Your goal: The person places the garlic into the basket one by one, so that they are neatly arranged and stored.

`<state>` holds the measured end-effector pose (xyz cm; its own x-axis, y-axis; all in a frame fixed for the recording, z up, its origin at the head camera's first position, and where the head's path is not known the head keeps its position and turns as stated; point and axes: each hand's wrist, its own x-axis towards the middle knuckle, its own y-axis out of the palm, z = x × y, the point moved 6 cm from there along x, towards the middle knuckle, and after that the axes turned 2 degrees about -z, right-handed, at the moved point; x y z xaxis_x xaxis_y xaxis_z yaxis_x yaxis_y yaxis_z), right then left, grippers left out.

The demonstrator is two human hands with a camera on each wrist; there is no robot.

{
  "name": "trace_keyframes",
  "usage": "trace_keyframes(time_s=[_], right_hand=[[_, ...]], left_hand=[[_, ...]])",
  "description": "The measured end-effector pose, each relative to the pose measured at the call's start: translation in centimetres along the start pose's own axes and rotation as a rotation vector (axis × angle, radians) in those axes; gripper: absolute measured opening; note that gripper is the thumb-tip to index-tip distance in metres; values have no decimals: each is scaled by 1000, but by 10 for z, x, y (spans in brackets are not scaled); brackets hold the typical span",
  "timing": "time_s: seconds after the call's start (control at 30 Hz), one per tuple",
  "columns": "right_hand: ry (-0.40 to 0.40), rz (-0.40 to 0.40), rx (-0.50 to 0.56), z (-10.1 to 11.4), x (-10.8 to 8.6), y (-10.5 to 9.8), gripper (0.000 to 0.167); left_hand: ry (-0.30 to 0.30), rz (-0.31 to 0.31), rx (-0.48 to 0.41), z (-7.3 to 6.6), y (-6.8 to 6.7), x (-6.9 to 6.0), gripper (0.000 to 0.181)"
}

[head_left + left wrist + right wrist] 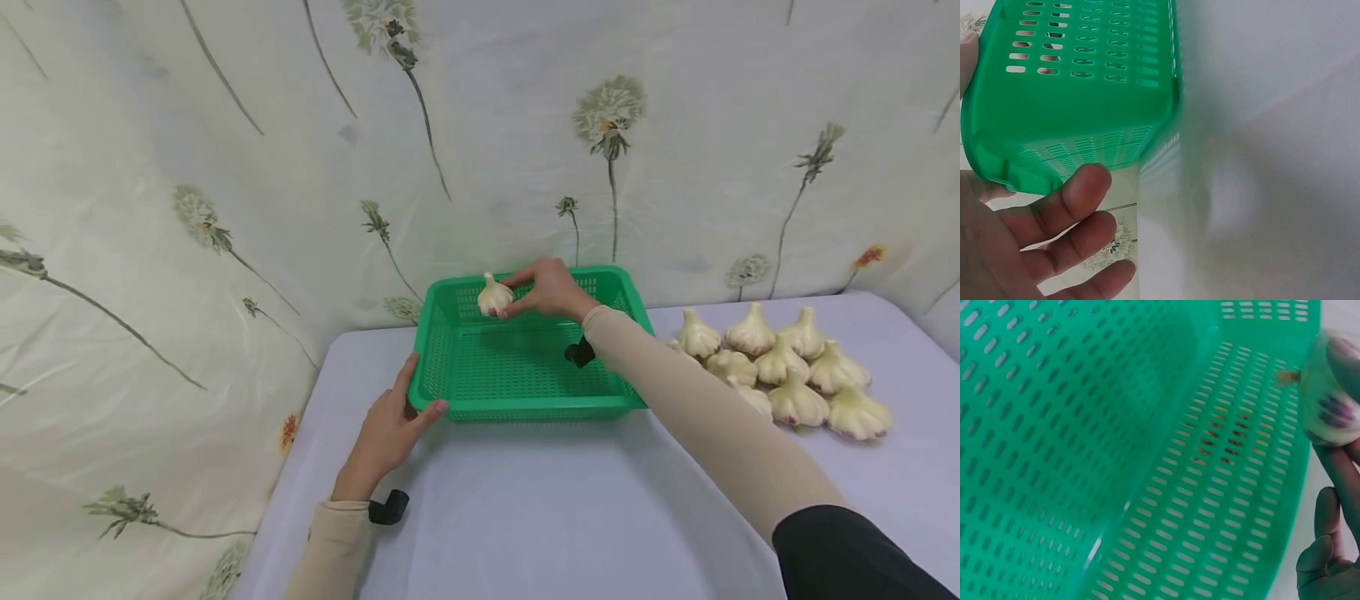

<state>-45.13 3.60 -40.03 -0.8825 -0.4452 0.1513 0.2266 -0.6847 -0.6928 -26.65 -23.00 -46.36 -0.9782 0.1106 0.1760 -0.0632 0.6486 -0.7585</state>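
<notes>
A bulb of garlic (492, 296) is pinched between the thumb and fingers of my right hand (553, 292), over the back left part of a green plastic basket (525, 404). From the right wrist view, the held bulb (1315, 394) shows purple streaks and a short dry stem, with the perforated basket wall (1147, 506) beside it. My left hand (386, 437) holds the basket's near left corner, thumb at the front and index finger along the side. Its other fingers (1082, 247) hang loose beside the basket in the left wrist view. Inside the basket, the bare floor shows.
Several garlic bulbs (780, 362) lie heaped on the table to the right of the basket, partly behind my right sleeve (697, 408). A pale cloth (525, 508) covers the table. Behind it hangs a curtain (495, 167) printed with dandelions.
</notes>
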Motion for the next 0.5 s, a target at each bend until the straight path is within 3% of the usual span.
trace_keyframes(time_s=[0.33, 0.5], right_hand=[[-18, 78, 7, -6, 15, 31, 51], [-5, 68, -55, -7, 21, 35, 51]], left_hand=[[10, -7, -26, 2, 1, -2, 91], [5, -4, -30, 1, 0, -1, 91]])
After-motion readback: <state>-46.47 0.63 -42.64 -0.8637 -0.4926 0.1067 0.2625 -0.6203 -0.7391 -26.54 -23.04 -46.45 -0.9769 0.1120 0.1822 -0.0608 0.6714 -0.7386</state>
